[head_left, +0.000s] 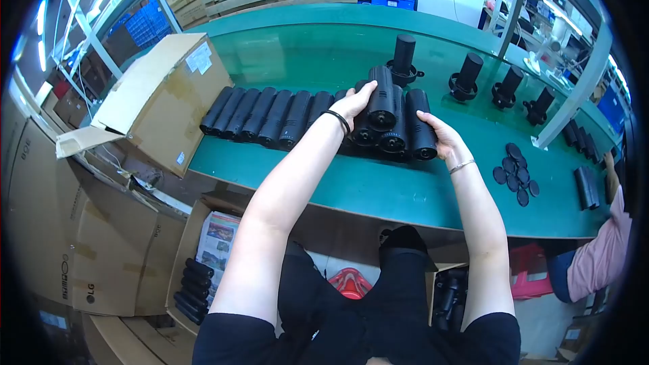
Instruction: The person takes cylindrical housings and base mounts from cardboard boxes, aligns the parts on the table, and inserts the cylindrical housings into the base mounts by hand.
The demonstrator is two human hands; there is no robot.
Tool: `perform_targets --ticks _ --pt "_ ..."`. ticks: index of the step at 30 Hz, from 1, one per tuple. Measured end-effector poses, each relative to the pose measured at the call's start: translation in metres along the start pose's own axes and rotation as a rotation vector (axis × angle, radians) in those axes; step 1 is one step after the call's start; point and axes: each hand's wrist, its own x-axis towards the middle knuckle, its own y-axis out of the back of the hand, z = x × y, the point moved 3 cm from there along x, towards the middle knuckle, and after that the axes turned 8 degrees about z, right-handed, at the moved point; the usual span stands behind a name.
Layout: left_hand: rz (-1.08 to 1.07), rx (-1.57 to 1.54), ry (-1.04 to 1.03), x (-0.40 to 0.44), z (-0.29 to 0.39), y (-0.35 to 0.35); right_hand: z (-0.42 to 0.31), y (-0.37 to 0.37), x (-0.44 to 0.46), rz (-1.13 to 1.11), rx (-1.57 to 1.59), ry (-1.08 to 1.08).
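My left hand (357, 103), with a dark band at its wrist, is closed round a black cylindrical housing (382, 94) that sits on top of other cylinders. My right hand (442, 138) grips the outer side of another black cylinder (420, 125) at the right end of the row, its thumb on top and its other fingers partly hidden. Between my hands, more black cylinders (393, 136) lie with their round ends toward me. Leftward along the green bench stretches a row of similar cylinders (274, 115), side by side.
An open carton (179, 94) stands at the bench's left end. Behind and right are upright black parts with ring bases (465, 78). Black discs (515, 174) lie to the right. A co-worker's arm (612, 176) reaches in at far right. Below is a box holding black cylinders (195, 287).
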Motion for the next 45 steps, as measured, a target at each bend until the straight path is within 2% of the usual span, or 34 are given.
perform_targets --ticks 4,7,11,12,13,15,16,19,21,24,31,39,43,45 --pt "0.114 0.143 -0.067 -0.006 0.009 -0.003 0.004 0.017 0.009 0.028 -0.011 0.043" --pt "0.184 0.374 -0.088 -0.02 0.021 -0.007 0.003 0.027 0.012 0.044 -0.059 0.062" --pt "0.174 0.389 -0.175 0.006 0.018 -0.007 0.004 0.037 0.016 0.02 -0.159 0.142" --pt "0.253 0.332 -0.222 -0.007 0.022 -0.013 0.003 0.036 0.013 0.016 -0.193 0.172" --pt "0.236 0.37 -0.203 -0.004 0.022 -0.01 0.003 0.037 0.011 0.014 -0.255 0.212" --pt "0.197 0.444 -0.163 -0.001 0.025 -0.006 0.001 0.04 0.008 0.015 -0.378 0.298" --pt "0.222 0.446 -0.179 -0.003 0.027 -0.005 -0.003 0.039 0.007 -0.011 -0.49 0.423" --pt "0.269 0.439 -0.201 -0.01 0.027 -0.006 -0.009 0.04 0.004 0.03 -0.44 0.378" --pt "0.271 0.41 -0.196 -0.013 0.026 -0.007 -0.009 0.049 0.013 0.066 -0.4 0.367" --pt "0.161 0.116 -0.207 -0.015 0.017 0.001 -0.015 0.059 0.018 0.119 -0.405 0.335" --pt "0.072 -0.306 -0.279 -0.034 0.001 0.035 -0.022 0.056 0.009 0.122 -0.5 0.381" --pt "-0.069 -0.54 -0.276 -0.04 -0.014 0.059 -0.036 0.077 0.012 0.174 -0.528 0.415" --pt "-0.263 -0.577 -0.343 -0.066 -0.019 0.071 -0.036 0.088 0.026 0.153 -0.486 0.4" --pt "-0.252 -0.524 -0.45 -0.08 -0.022 0.074 -0.035 0.085 0.022 0.174 -0.495 0.409"
